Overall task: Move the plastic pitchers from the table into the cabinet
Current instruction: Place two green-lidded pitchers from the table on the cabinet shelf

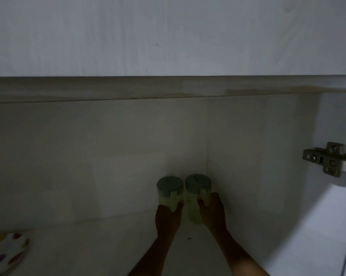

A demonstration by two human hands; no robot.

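Two pale plastic pitchers with grey-green lids stand side by side deep inside a dim white cabinet (128, 156), close to its back wall. My left hand (168, 218) wraps the lower front of the left pitcher (169, 191). My right hand (213, 212) grips the handle side of the right pitcher (196, 198). Both forearms reach in from the bottom of the view. The lower parts of both pitchers are hidden behind my hands.
A white item with coloured dots (6, 251) lies on the cabinet floor at the lower left. A metal door hinge (327, 159) sticks out on the right side wall. A shelf edge (168, 86) runs across above the pitchers.
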